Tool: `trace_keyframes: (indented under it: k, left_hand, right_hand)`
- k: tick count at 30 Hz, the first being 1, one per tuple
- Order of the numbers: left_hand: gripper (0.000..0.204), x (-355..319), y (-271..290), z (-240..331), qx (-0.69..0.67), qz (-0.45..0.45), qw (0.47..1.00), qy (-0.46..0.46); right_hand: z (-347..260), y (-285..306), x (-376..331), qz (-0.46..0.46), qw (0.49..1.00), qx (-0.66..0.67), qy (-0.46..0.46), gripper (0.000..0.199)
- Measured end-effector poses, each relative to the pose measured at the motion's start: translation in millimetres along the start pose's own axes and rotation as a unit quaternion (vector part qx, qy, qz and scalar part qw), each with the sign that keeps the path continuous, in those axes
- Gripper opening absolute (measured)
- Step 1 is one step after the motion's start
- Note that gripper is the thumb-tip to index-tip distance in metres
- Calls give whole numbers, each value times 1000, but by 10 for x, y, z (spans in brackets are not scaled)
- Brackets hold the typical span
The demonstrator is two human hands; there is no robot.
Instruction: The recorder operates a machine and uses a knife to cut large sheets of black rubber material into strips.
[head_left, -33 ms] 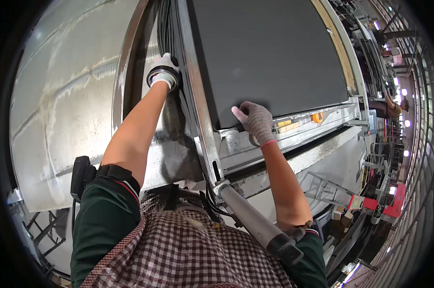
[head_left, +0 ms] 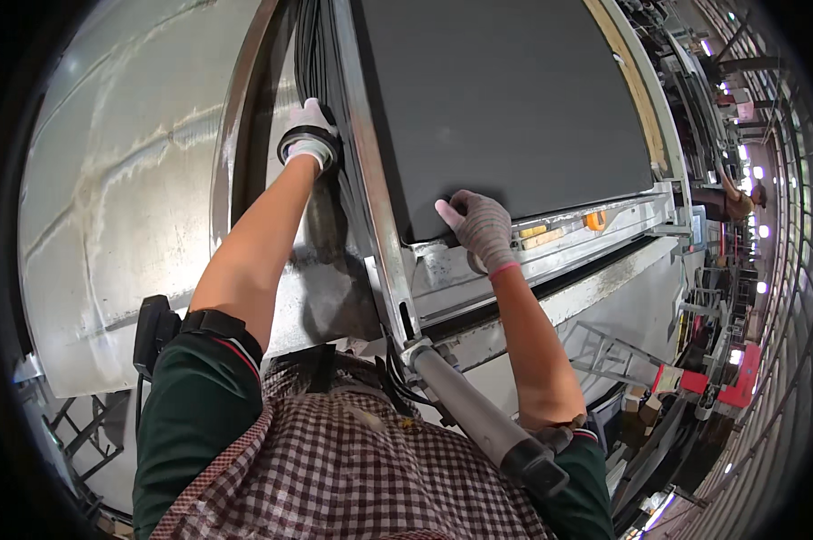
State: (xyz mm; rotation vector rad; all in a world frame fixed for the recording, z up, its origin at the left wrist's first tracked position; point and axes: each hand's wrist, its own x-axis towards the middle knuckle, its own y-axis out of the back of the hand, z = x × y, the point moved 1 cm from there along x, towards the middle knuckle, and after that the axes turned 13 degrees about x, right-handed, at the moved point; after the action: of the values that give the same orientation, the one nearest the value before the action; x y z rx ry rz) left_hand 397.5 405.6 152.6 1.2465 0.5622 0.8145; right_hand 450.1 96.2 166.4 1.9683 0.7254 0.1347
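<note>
Straddling the metal rail [head_left: 368, 135], left hand [head_left: 311, 117] and right hand [head_left: 481, 223] well apart

Through my remote view, a broad sheet-metal surface [head_left: 118, 225] filled the far left. Right of it I had the left hand reaching farther forward than the other, gloved, with a black ring [head_left: 309, 133] around it near the wrist. The bundle of black strips [head_left: 313, 45] lay straight ahead of that hand, its long axis running away from me and roughly alongside the rail; the left was plainly the nearer hand. Its fingers were hidden from me, so I could not tell how far they had closed or whether they gripped any strand.

Right of the rail lay the flat dark grey panel [head_left: 514, 99], its near edge slanting off rightward. My right hand was at that edge, near the panel's left corner, thumb standing apart from the curled fingers: partly open, with nothing visibly held. Farther right, an orange piece [head_left: 595, 220] sat just below the edge.
</note>
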Motion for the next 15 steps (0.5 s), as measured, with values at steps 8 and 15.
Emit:
trace_keyframes:
  k: [8,15]
  left_hand:
    - [74,426,-345,-191,-187,-53,957,214]
    - [14,231,33,-744,-643,-237,717,131]
  right_hand:
    - [-49,-10,26,-14,1000,7,-12,48]
    - [-161,9,-78,-14,1000,-7,22,47]
